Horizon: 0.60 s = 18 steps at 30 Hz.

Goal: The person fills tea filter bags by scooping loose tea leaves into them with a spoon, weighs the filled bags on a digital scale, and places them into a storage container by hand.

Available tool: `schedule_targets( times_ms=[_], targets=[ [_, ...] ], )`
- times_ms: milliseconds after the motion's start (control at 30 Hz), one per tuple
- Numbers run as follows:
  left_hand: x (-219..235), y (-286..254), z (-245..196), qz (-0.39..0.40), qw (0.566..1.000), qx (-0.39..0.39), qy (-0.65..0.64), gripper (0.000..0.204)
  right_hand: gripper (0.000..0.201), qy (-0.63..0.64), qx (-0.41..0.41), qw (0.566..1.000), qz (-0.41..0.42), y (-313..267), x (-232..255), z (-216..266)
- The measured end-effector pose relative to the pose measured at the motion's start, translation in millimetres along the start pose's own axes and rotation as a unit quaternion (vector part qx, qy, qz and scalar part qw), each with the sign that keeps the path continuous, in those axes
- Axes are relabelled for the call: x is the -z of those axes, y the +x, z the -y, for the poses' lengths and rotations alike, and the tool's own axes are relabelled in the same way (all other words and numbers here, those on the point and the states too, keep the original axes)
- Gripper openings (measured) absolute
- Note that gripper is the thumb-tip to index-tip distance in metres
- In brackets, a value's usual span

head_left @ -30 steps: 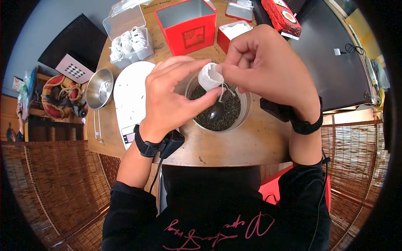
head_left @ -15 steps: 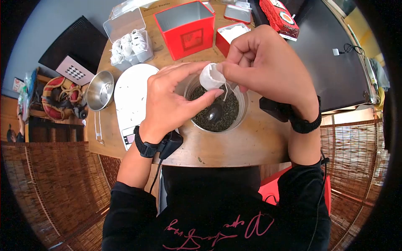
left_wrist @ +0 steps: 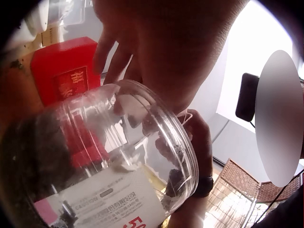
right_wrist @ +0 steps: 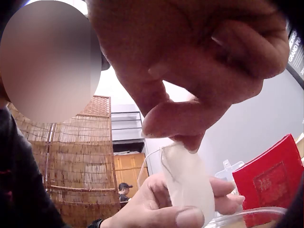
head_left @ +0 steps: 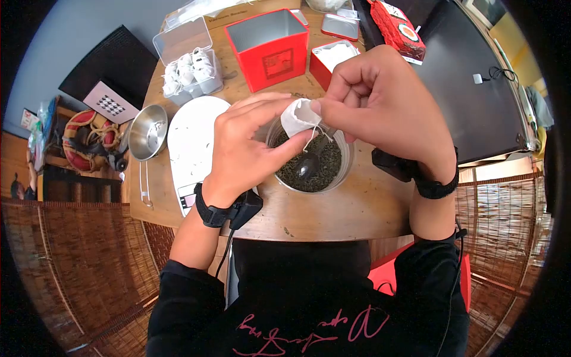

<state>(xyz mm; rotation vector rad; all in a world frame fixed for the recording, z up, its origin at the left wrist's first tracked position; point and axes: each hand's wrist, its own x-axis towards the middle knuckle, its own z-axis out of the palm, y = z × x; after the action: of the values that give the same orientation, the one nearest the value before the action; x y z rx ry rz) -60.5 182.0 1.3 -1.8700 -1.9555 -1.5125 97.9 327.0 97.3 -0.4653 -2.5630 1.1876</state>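
Over a clear plastic jar (head_left: pixel 348 162) of dried dark leaves (head_left: pixel 327 172), both hands hold a small white drawstring pouch (head_left: pixel 297 121). My left hand (head_left: pixel 247 140) grips its sides between thumb and fingers. At the rim, my right hand (head_left: pixel 389 110) pinches the cloth with thumb and forefinger, its other fingers curled. The pouch's mouth gapes, and its white string hangs loose. A dark spoon (head_left: pixel 308 166) lies on the leaves inside the jar. In the right wrist view the pouch (right_wrist: pixel 187 183) hangs upright below the right fingertips.
A white kitchen scale (head_left: pixel 193 140) with scattered leaf bits is left of the jar, beside a steel strainer-like pan (head_left: pixel 143 140). Behind are a plastic box (head_left: pixel 205 88) of filled white pouches, a tall red tin (head_left: pixel 267 65) and a smaller red tin (head_left: pixel 321 72) holding white material.
The head view has shifted slightly, so the table's things sit a little lower in it. Both hands keep their hold, and the pouch has tilted slightly.
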Motion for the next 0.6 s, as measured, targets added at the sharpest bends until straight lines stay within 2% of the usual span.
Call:
schedule_targets(
  times_ms=[100, 167, 333, 400, 433, 500, 533, 600],
  targets=[
    [1.7, 0.5, -2.1, 0.006, 0.998, 0.024, -0.06, 0.032, 0.023, 0.027, 0.028, 0.999, -0.004, -1.6, 3.7, -3.6],
    [5.7, 1.5, -7.1, 0.022, 0.993, 0.069, -0.094, 0.025, 0.024, 0.002, 0.04, 0.998, -0.049, -2.6, 8.8, 1.2],
    [4.0, 1.1, -4.1, 0.021, 0.993, 0.061, -0.097, 0.024, 0.026, -0.068, 0.005, 0.992, -0.107, 6.6, 26.6, -15.0],
    [3.4, 0.5, -3.7, 0.027, 0.992, 0.067, -0.103, 0.024, 0.028, -0.225, 0.049, 0.961, -0.155, 11.2, 29.8, -24.5],
    [3.1, 0.3, -4.0, 0.03, 0.993, 0.064, -0.098, 0.024, 0.028, -0.224, 0.047, 0.961, -0.154, 14.1, 29.8, -35.1],
    [0.5, 1.2, -2.9, 0.034, 0.993, 0.062, -0.093, 0.024, 0.041, -0.275, 0.094, 0.937, -0.193, 18.2, 27.2, -55.7],
    [-2.5, 0.8, -0.9, 0.024, 0.995, 0.045, -0.082, 0.024, 0.041, -0.275, 0.092, 0.937, -0.193, 17.6, 27.4, -54.4],
    [-3.6, 0.0, 0.2, 0.014, 0.997, 0.03, -0.07, 0.024, 0.032, -0.302, -0.002, 0.953, -0.029, 17.3, 27.7, -49.3]
  ],
)
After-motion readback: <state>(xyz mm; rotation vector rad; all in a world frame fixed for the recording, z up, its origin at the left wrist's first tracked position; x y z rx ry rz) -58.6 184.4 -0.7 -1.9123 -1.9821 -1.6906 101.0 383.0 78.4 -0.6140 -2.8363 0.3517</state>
